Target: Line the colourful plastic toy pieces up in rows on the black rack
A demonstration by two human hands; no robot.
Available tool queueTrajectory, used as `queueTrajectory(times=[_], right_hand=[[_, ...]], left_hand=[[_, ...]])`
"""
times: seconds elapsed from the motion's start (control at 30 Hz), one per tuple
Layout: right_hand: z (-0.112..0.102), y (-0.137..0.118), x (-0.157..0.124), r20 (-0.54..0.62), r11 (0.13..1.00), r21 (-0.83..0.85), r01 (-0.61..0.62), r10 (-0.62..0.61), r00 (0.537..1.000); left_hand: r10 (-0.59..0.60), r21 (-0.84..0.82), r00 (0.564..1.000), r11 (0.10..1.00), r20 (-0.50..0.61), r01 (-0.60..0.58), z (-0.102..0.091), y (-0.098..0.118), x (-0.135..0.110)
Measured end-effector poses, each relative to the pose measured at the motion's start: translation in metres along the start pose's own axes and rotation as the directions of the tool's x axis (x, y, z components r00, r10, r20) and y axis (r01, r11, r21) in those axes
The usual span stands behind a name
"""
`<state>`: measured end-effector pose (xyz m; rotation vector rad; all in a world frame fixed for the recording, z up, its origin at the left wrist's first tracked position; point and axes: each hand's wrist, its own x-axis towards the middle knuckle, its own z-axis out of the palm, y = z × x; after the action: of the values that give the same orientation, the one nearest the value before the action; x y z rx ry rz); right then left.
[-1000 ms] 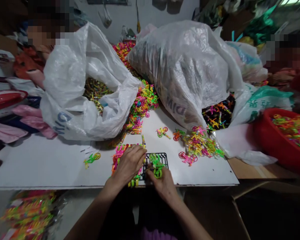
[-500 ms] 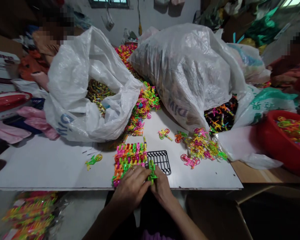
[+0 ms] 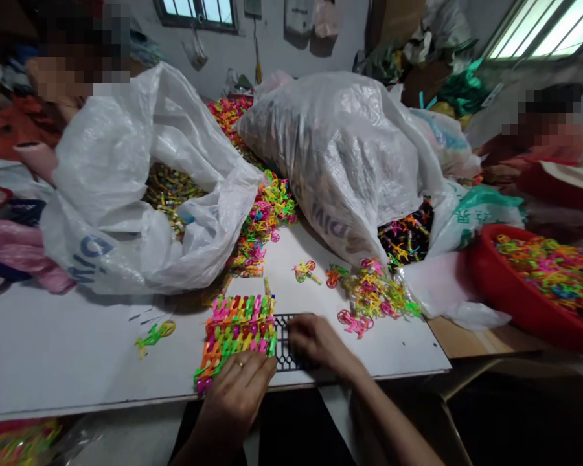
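Note:
Small bright plastic toys (image 3: 238, 323) stand packed in rows at the table's near edge, in pink, green, orange, yellow and red. They fill the left part of a black plastic grid rack (image 3: 285, 362), whose right part shows bare. My left hand (image 3: 238, 391), a ring on one finger, lies with stretched fingers over the near right corner of the rows, touching them. My right hand (image 3: 320, 343) is over the right side of the rack with its fingers bent, smeared by motion. Whether anything is in it I cannot make out.
White sacks (image 3: 340, 162) stand at the back, one open sack (image 3: 102, 194) at left. Loose toys (image 3: 376, 288) are heaped at right, beside a red basin (image 3: 486, 272) of more pieces. A lone green-yellow toy (image 3: 155, 333) lies left. Two people sit beyond.
The green toy that was between both hands now appears at the right end of the rows. My right hand has drawn apart from the left. The view has shifted right and tilted up.

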<state>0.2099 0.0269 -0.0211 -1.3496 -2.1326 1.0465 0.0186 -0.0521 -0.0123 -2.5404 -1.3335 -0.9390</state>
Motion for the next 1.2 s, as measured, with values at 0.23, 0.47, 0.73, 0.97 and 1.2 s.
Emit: queueTrajectory(times=[0.23, 0.47, 0.73, 0.97, 1.2], right_hand=[[-0.051, 0.017, 0.076, -0.352, 0.829, -0.381, -0.41, 0.281, 0.893], [0.0, 0.01, 0.023, -0.22, 0.988, 0.036, -0.148, 0.153, 0.963], [0.036, -0.003, 0.029, -0.283, 0.929, 0.37, -0.012, 0.124, 0.951], [0.056, -0.001, 0.046, -0.249, 0.986, 0.139, 0.087, -0.05, 0.967], [0.052, -0.004, 0.042, -0.22, 0.994, 0.106, 0.029, -0.005, 0.976]], left_hand=[[-0.033, -0.049, 0.999, 0.998, -0.008, 0.032, -0.001, -0.002, 0.008], [-0.111, -0.055, 0.994, 0.992, -0.017, 0.11, -0.011, -0.008, 0.022], [-0.265, -0.049, 0.943, 0.959, 0.199, 0.28, -0.005, -0.044, 0.079], [-0.232, -0.029, 0.928, 0.967, 0.29, 0.251, 0.007, -0.046, 0.075], [-0.229, 0.029, 0.902, 0.972, 0.366, 0.234, 0.005, -0.052, 0.08]])
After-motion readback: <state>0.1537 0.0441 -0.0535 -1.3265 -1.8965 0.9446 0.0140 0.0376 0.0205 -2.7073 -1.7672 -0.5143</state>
